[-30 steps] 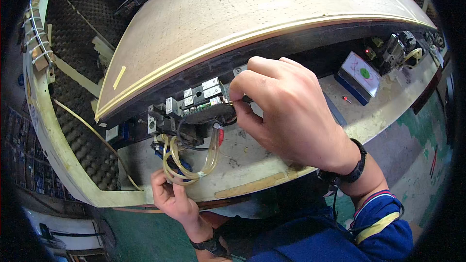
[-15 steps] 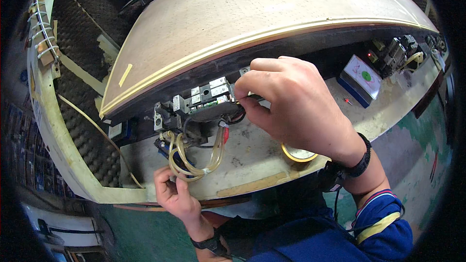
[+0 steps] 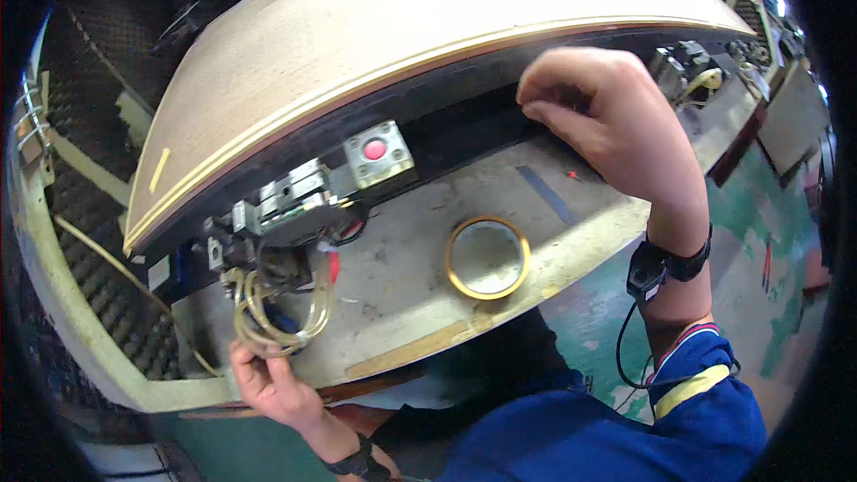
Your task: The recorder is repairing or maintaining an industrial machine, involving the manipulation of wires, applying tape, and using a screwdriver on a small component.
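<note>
My left hand (image 3: 277,390) is closed at the bottom of a looped bundle of clear, yellowish tubes (image 3: 312,308), its fingertips on the lower loops. The tubes run from a black and silver valve block (image 3: 290,196) lying at the foot of the dark panel edge. My right hand (image 3: 611,120) is raised to the right, its thumb and fingers curled together, away from the block. Whatever is between those fingers, if anything, is hidden. A square metal box with a red round button (image 3: 377,152) adjoins the block's right end.
A roll of tape (image 3: 487,257) lies on the pale ledge (image 3: 402,281). Behind it rises a large light board (image 3: 402,36) edged with yellow tape. Another valve assembly (image 3: 687,67) stands at the far right. Black ribbed foam (image 3: 89,241) lines the left side.
My right hand has left the valve block and moved right, uncovering the red-button box. My left hand stays at the tubes. The whole view has shifted.
</note>
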`<state>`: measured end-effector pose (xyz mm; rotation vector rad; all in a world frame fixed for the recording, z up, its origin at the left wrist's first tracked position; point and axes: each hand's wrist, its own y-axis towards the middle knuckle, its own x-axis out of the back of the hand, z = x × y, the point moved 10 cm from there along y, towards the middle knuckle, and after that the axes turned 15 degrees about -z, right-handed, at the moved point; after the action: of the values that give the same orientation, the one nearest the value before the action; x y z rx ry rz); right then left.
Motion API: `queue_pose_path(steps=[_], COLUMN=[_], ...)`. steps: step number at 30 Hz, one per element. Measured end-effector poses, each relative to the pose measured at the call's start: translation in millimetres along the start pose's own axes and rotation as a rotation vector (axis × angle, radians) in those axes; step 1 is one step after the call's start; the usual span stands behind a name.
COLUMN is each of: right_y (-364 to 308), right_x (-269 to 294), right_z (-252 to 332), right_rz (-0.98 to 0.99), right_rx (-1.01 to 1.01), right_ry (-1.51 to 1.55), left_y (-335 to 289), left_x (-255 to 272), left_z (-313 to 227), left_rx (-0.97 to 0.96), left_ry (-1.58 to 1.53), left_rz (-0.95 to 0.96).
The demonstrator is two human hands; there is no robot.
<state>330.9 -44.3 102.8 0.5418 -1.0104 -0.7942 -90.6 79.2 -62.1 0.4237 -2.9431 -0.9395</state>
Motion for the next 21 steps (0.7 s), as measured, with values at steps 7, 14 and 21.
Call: queue_pose_path(steps=[7,14,21], right_y=[-80.1,-90.6,-93.7], right_x=[-19.4,-15.6,18.7], right_z=[-79.3,-98.9,-88.1], right_rz=[0.449,0.282,0.108], right_rx=[-0.086,-0.057,-0.044], right_ry=[-0.482,-0.644,-0.664], left_y=[-1.5,-1.1,-4.4], left_x=[-0.6,-6.9,-11.6], left_z=[4.8,-3.2,-10.3], left_rx=[0.008,-0.051,-0.073], left_ry=[0.018,0.021,-0.013], left_rz=[0.042,0.075,0.098])
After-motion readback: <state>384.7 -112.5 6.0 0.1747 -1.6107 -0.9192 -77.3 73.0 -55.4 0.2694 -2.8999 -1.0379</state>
